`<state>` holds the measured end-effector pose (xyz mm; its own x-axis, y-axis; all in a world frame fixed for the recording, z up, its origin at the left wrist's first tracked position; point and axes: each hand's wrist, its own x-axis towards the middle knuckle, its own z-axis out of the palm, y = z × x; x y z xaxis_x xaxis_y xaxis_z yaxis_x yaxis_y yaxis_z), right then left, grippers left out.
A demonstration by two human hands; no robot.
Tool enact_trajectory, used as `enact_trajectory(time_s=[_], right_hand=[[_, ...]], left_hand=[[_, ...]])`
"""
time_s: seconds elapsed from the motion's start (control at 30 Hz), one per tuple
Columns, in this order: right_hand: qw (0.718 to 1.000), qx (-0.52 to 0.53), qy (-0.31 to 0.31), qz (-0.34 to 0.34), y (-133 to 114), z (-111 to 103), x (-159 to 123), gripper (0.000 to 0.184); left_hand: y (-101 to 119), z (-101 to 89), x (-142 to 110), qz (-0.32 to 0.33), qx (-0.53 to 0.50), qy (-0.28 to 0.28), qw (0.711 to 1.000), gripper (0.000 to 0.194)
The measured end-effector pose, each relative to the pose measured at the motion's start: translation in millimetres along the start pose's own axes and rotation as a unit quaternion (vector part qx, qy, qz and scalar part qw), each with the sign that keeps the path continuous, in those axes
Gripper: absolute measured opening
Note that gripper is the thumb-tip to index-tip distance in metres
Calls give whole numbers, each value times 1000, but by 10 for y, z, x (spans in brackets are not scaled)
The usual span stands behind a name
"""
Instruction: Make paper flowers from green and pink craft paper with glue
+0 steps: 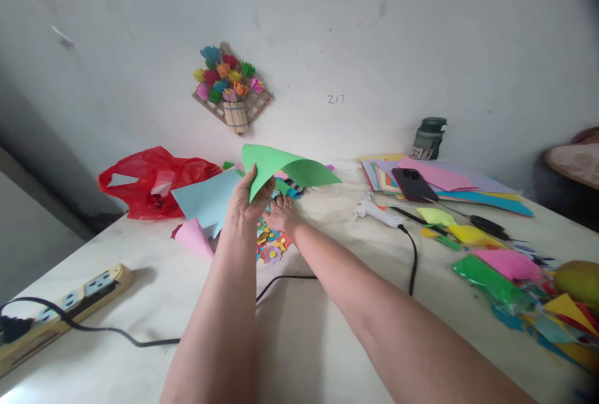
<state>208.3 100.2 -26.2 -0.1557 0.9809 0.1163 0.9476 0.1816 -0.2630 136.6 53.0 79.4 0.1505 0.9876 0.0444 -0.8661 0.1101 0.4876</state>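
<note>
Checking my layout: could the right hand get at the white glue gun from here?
Probably yes: the glue gun lies right of the right hand on the tabletop, with nothing standing between them.

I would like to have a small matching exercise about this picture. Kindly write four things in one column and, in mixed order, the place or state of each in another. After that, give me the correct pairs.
Things:
1. Green sheet
2. Phone
3. Glue gun
4. Red plastic bag

Places and states:
A. On the left side of the table
B. Joined to a black cord
C. Held in the left hand
D. Resting on the coloured sheets

Right pairs: 1-C, 2-D, 3-B, 4-A.
</note>
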Motion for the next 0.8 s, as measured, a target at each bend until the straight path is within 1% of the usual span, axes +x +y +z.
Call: enact_trajectory(time_s=[0.1,0.13,0.2,0.23,0.27,0.37,0.43,0.5,0.53,0.57,0.6,0.63,0.7,0.8], right_hand=[[1000,-1,-1,-13,48,-54,-11,70],[1000,-3,-2,-27,74,-90,-25,65],[996,-7,-14,-84,135,-184,-67,50],[995,-6,-23,-101,165,-236,-92,45],[994,-1,-38,-103,193,-286,-119,45],[997,18,-38,-70,255,-401,-224,57],[998,32,-18,-47,278,-429,-323,56],[998,36,4,-47,283,-419,-448,58],[998,33,4,-60,277,-403,-516,67],[997,28,-6,-68,266,-382,-584,78],[997,23,-31,-72,249,-357,-649,88],[995,18,-59,-77,228,-332,-706,94],[992,8,-85,-95,178,-283,-792,98],[991,6,-72,-111,101,-229,-834,96]], left_hand=[[9,-18,-6,-2,8,5,1000,5],[13,-22,-9,-1,11,8,1000,4],[18,-22,-15,3,13,12,1000,4],[18,-19,-18,3,11,13,1000,3],[16,-14,-22,3,8,12,1000,4],[-3,8,-31,0,4,7,1000,5],[-22,22,-33,-1,5,-4,1000,5],[-41,32,-30,-6,9,-12,1000,4],[-49,37,-27,-8,11,-14,1000,4],[-58,43,-24,-10,13,-14,1000,4],[-66,49,-21,-10,16,-15,1000,5],[-73,56,-20,-10,18,-17,1000,5],[-86,72,-23,-12,24,-21,999,7],[-101,95,-36,-18,34,-21,999,10]])
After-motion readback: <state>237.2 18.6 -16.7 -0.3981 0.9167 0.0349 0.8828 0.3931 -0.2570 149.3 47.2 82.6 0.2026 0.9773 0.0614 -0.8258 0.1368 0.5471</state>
